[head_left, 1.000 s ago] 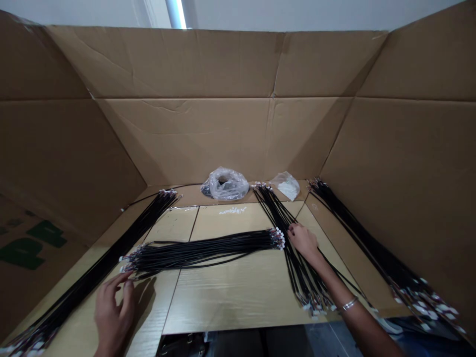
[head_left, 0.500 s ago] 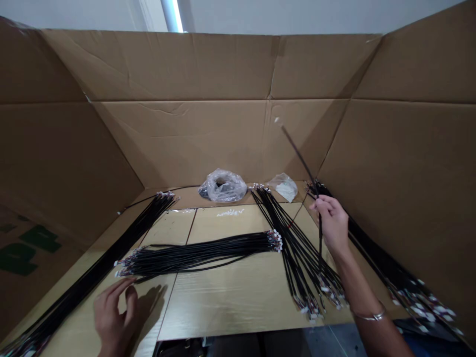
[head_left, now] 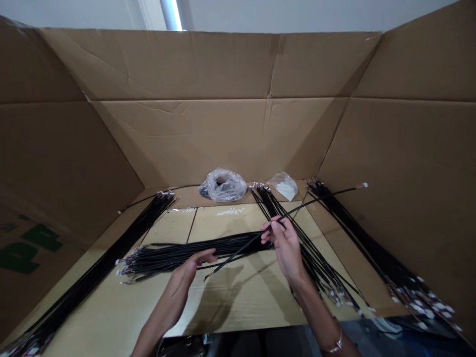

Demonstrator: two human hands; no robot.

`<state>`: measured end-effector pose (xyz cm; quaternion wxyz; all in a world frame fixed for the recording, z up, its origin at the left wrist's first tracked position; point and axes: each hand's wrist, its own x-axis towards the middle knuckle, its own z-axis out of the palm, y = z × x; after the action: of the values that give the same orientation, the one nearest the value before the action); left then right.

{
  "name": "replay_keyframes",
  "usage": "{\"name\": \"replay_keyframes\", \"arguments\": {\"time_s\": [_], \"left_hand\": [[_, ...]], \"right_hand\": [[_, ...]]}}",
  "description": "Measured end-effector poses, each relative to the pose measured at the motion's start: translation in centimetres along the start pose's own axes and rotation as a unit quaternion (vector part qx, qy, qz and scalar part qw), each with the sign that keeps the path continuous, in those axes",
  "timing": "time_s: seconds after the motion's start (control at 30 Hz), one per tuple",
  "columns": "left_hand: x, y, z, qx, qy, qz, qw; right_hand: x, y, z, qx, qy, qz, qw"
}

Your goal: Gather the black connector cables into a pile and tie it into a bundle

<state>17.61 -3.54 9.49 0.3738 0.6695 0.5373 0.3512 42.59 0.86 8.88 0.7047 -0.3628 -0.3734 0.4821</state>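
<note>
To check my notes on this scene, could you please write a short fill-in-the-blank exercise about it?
The cable held in the right hand is ____.
The wrist wearing a bangle is the ____ one.
The clear plastic bag lies to the ____ of the smaller bag of white pieces.
The separate bundles of cables number ____.

Answers: black; right; left; four.

Just the one head-worn cam here, aimed forward and down from the person's head, so you get a close over-the-hands look at the left hand and right hand. The tabletop sits in the lower middle of the frame, with a tall cardboard panel filling the view behind it.
</note>
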Motion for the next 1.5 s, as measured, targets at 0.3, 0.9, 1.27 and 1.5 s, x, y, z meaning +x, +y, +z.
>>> {"name": "replay_keyframes", "arguments": {"time_s": [0.3,0.9,1.27,1.5], "left_hand": [[0.3,1.5,1.4,0.017,-0.047,0.017,0.999],[0.7,-0.5,2.2,0.226,0.065,0.228,0.945],[-0.6,-1.8,0.3,0.188,0.116,0.187,0.957],[-1.0,-4.8,-4.4,0.182,0.154,0.127,0.963]], "right_hand": [[-1.7,1.7,0.2,0.005,0.000,0.020,1.000],[-2.4,1.1,-0.7,0.030,0.056,-0.004,0.998],[-2.2,1.2,-0.9,0.049,0.068,0.032,0.996],[-1.2,0.8,-3.0,0.028,0.102,0.056,0.993]]}}
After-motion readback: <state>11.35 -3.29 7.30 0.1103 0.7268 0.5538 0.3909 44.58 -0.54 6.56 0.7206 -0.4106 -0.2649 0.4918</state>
